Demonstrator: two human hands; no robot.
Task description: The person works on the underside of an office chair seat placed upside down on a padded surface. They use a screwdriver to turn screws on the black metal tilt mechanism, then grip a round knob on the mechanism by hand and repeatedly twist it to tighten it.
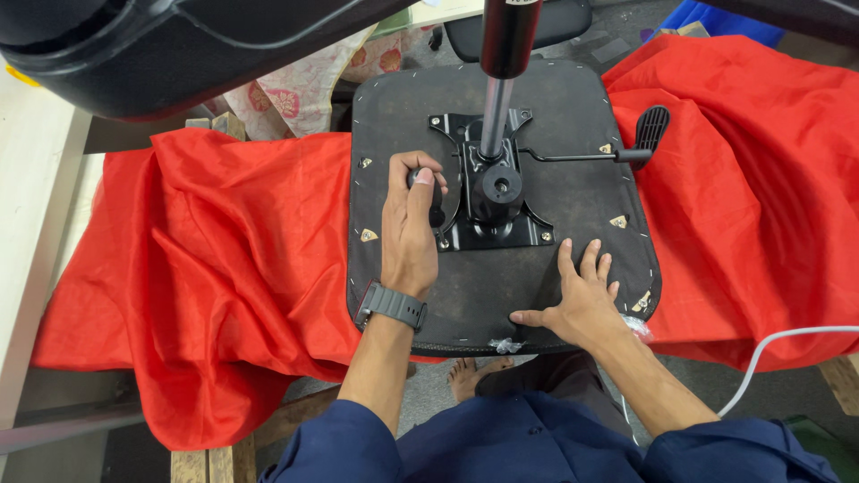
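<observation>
Closest to me I'm seeing dark blue sleeves and bare feet on the floor under the counter edge. Moving up, my right hand (582, 300) is lying flat, fingers spread and gripping nothing, pressing on the near right part of the upturned seat base (403, 107). A scrap of clear plastic wrap (506, 344) is clinging to the seat's near edge. My left hand (410, 224), with a grey watch (392, 304) on its wrist, is closed around a short dark tool handle (436, 204), held upright against the left side of the black metal mechanism plate (494, 201); its tip is hidden, so I can't tell what it's engaging.

The hands are well apart, one clamped, one open and steadying. The seat base is lying underside up on a red cloth (215, 259) draped over the counter. The plate is sitting square in the middle of the seat with a fastener showing at its near left corner, and I judge the bolting is well along but not finished, since the left hand is working at that edge. The gas lift column (497, 107) is already standing in the plate's hub, and the lever with a black paddle (651, 130) is sticking out to the right. Farther off, a black chair part (134, 54) is filling the upper left, a floral cloth (295, 94) beyond.
</observation>
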